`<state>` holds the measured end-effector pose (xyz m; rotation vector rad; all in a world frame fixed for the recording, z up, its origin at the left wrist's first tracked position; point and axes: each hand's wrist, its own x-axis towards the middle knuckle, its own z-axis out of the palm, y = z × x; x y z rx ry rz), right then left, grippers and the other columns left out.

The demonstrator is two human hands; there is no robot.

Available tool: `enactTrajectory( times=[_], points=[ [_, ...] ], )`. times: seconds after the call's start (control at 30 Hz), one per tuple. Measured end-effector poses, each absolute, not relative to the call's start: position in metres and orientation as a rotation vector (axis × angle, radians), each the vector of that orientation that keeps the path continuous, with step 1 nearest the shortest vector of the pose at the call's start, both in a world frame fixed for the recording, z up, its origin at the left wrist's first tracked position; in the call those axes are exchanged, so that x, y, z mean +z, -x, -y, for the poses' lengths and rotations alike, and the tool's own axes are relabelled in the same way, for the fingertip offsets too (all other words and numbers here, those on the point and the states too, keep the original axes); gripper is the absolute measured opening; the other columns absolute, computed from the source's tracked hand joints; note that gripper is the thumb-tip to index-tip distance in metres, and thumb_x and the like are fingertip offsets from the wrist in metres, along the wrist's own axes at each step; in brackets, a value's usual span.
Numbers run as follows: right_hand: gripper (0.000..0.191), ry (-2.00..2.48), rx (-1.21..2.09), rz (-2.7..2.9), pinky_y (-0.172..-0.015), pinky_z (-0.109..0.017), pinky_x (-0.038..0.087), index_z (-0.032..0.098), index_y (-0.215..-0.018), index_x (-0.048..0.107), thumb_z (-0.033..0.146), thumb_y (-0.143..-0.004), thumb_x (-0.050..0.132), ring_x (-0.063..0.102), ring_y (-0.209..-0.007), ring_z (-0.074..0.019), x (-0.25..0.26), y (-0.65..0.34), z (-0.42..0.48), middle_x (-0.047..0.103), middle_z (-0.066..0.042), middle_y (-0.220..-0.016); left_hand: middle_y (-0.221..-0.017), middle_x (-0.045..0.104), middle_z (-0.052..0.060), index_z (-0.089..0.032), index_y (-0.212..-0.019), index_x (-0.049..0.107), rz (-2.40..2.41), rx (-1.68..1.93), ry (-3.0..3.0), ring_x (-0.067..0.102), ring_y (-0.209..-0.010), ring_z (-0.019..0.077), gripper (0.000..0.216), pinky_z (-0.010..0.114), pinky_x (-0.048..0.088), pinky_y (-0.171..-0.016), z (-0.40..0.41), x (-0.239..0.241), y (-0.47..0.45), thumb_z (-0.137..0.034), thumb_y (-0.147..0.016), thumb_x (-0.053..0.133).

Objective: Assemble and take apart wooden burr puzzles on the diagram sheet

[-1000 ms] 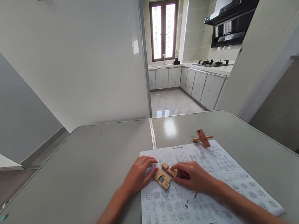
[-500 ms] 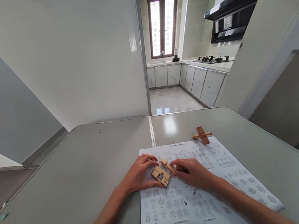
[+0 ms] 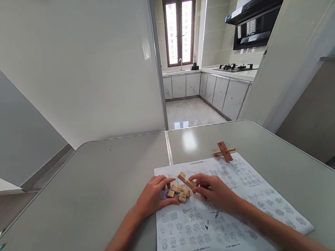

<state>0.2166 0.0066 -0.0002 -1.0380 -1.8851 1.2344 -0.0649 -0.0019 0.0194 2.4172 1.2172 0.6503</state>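
Several pale wooden puzzle pieces [image 3: 178, 192] lie on a printed instruction sheet [image 3: 223, 211] on the grey table [image 3: 88, 196]. My left hand [image 3: 152, 196] rests at their left side, its fingers curled and touching the notched piece. My right hand [image 3: 215, 190] pinches a longer wooden piece [image 3: 186, 180] by its right end and holds it tilted a little above the others.
A wooden cross-shaped part on a thin stick [image 3: 224, 151] stands at the sheet's far right corner. A seam [image 3: 167, 147] divides the table. Beyond it a white wall and a doorway into a kitchen. A small teal object [image 3: 0, 247] lies near the left edge.
My right hand has lifted the longer piece off the cluster and tipped it up. The notched piece has turned flatter under my left fingers. The camera has shifted slightly.
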Motion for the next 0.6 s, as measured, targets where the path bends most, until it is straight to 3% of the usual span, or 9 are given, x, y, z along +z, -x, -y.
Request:
enactTrajectory(
  times=[0.23, 0.37, 0.47, 0.6],
  points=[
    [0.034, 0.978, 1.267, 1.814, -0.057, -0.027, 0.050, 0.027, -0.123, 0.066, 0.048, -0.096, 0.062, 0.058, -0.056, -0.0113, -0.004, -0.214, -0.004, 0.066, 0.001, -0.086, -0.084, 0.070, 0.001, -0.024, -0.116, 0.069, -1.236, 0.672, -2.364, 0.062, -0.080, 0.0191, 0.055, 0.031, 0.051, -0.078, 0.003, 0.018, 0.069, -0.056, -0.074, 0.085],
    [0.039, 0.964, 1.353, 1.707, -0.055, -0.027, 0.048, 0.025, -0.123, 0.064, 0.051, -0.094, 0.064, 0.056, -0.058, -0.0122, -0.005, -0.213, -0.005, 0.060, 0.002, -0.081, -0.094, 0.072, 0.004, -0.023, -0.100, 0.076, -1.153, 0.771, -2.290, 0.060, -0.069, 0.0138, 0.034, 0.027, 0.050, -0.067, 0.005, 0.020, 0.072, -0.053, -0.086, 0.076],
    [0.043, 0.960, 1.336, 1.688, -0.056, -0.027, 0.046, 0.023, -0.122, 0.064, 0.055, -0.093, 0.065, 0.054, -0.060, -0.0135, -0.004, -0.213, -0.006, 0.057, 0.003, -0.073, -0.099, 0.072, 0.006, -0.022, -0.096, 0.077, -1.127, 0.921, -2.163, 0.060, -0.070, 0.0134, 0.030, 0.028, 0.052, -0.070, 0.006, 0.025, 0.072, -0.050, -0.086, 0.076],
    [0.041, 0.990, 1.325, 1.665, -0.056, -0.027, 0.041, 0.022, -0.115, 0.066, 0.057, -0.094, 0.063, 0.049, -0.059, -0.0138, 0.001, -0.213, -0.004, 0.051, 0.005, -0.063, -0.077, 0.069, 0.001, -0.019, -0.097, 0.070, -1.170, 0.936, -1.811, 0.064, -0.066, 0.0148, 0.032, 0.028, 0.052, -0.067, 0.011, 0.029, 0.063, -0.050, -0.089, 0.073]
  ],
)
